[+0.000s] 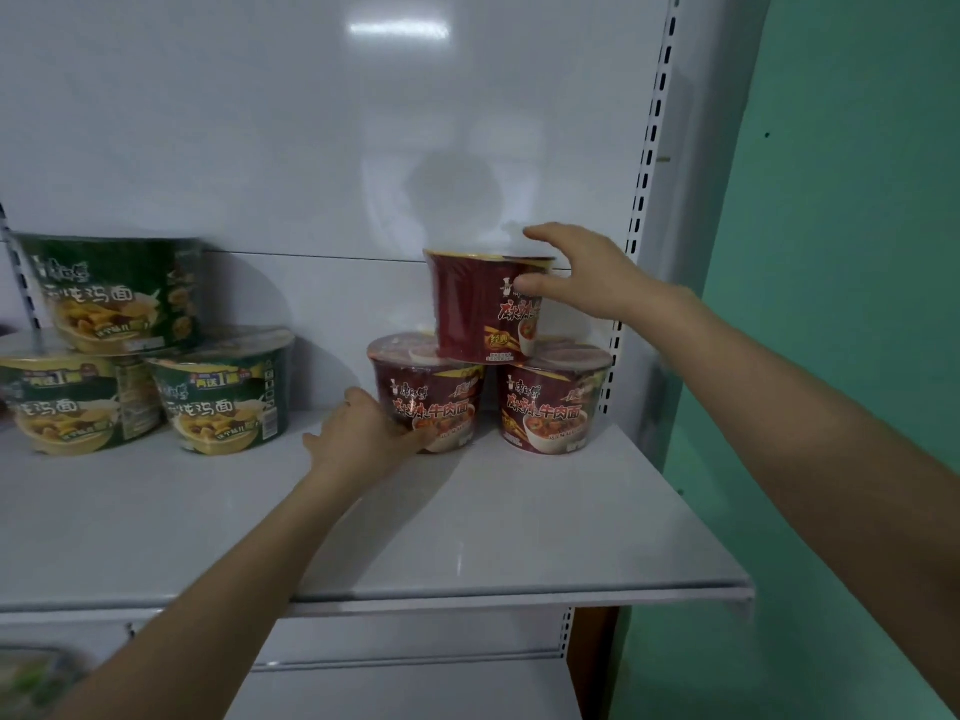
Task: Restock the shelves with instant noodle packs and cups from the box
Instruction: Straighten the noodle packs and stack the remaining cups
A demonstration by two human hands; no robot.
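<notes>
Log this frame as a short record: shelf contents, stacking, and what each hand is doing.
shelf: white shelf, one level in view
red cups: three; top red cup rests on lower left red cup and lower right red cup
green cups: three at left, top green cup stacked on two others
left hand: against the lower left red cup
right hand: open around the top red cup's rim

Small shop, prob. a convenience store: white metal retail shelf (pixel 467 522) w/ slotted uprights (pixel 647 163), branded instant noodle cups stacked in pyramids, green ones (pixel 111 293) left, red ones (pixel 483 309) right, green wall (pixel 857 200) beside.
</notes>
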